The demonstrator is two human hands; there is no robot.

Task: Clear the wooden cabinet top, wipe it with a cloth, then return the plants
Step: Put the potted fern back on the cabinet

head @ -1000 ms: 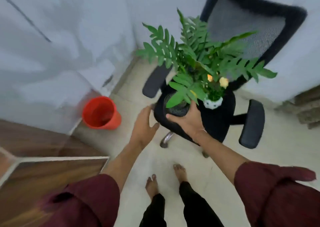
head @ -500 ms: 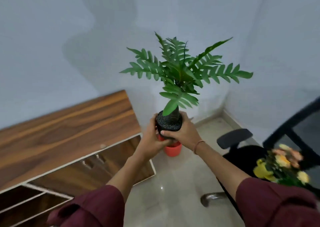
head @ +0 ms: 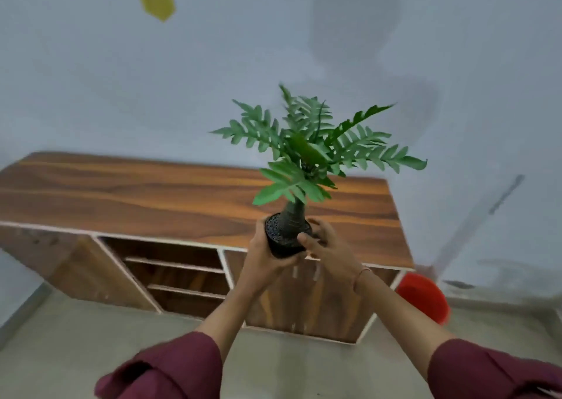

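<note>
Since half a second ago you have swung left to face the wooden cabinet [head: 194, 191] squarely, and the potted plant [head: 307, 167] now hangs above the right part of its bare top, not yet set down; your left hand [head: 261, 255] wraps the black pot [head: 281, 237] from the left, while your right hand [head: 328, 246] rests fingers on its rim, looser; the tall fronds make it top-heavy, so lowering it tilted or near the front edge could tip it toward the red bucket [head: 422, 298] beside the cabinet.
</note>
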